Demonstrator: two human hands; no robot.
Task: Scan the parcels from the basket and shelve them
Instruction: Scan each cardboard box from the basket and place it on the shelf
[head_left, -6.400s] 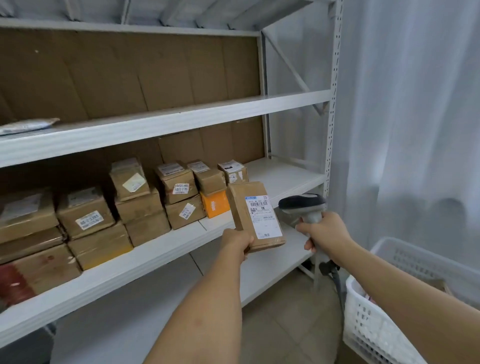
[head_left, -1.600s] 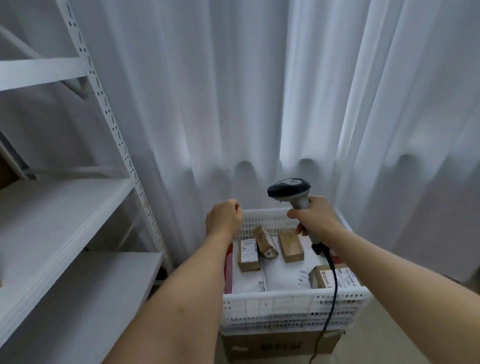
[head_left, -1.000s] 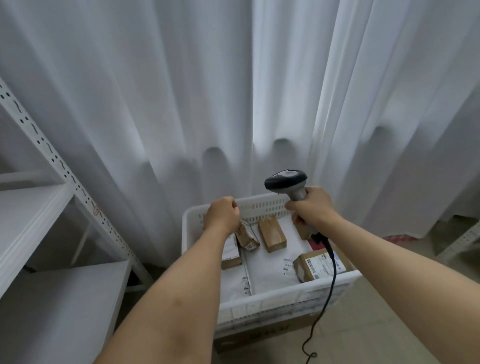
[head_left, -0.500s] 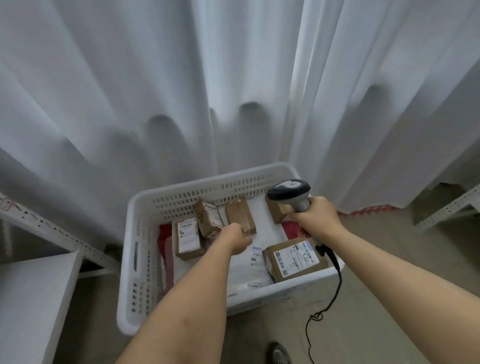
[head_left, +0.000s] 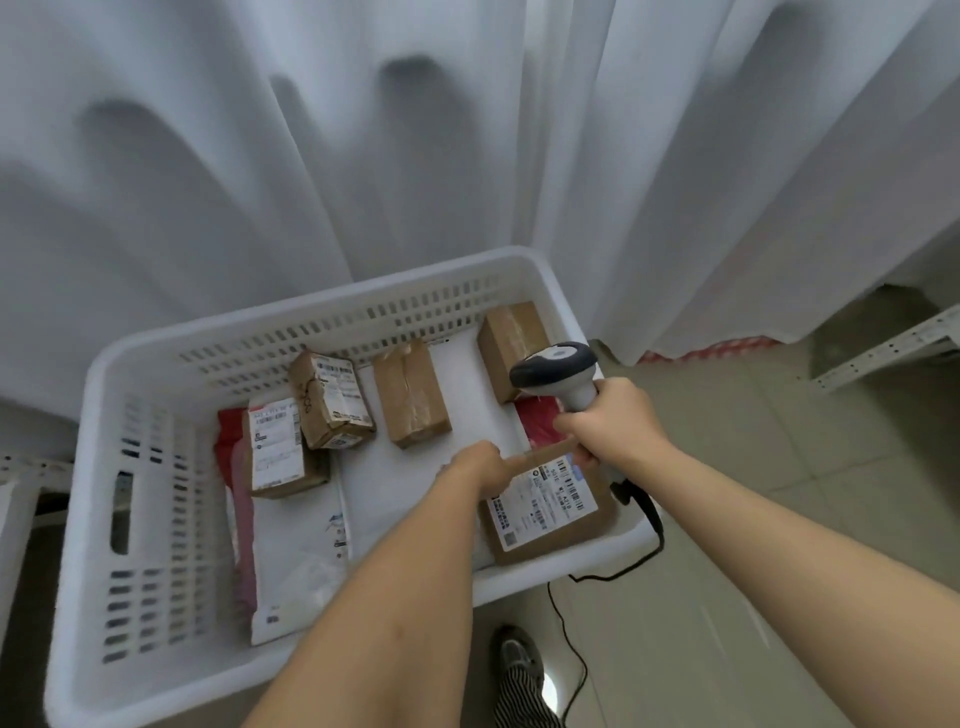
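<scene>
A white slotted basket (head_left: 156, 519) stands on the floor below me. Inside it lie several brown cardboard parcels on white and red mailers. My left hand (head_left: 480, 467) reaches in at the front right and grips the far edge of a flat labelled parcel (head_left: 545, 512). My right hand (head_left: 608, 423) holds a grey barcode scanner (head_left: 553, 366) by its handle, just above the basket's right rim. A small labelled box (head_left: 332, 400), a plain taped box (head_left: 410, 400) and another labelled box (head_left: 275, 447) lie further back.
A white curtain (head_left: 467, 130) hangs right behind the basket. A white shelf rail (head_left: 883, 348) shows at the right and a shelf edge (head_left: 15, 519) at the left. The scanner's black cable (head_left: 582, 577) trails over the tiled floor beside my shoe (head_left: 514, 654).
I have turned from the shelf to the basket. My left hand has gone from a small box at the middle to the labelled parcel at the front right and taken hold of its edge.
</scene>
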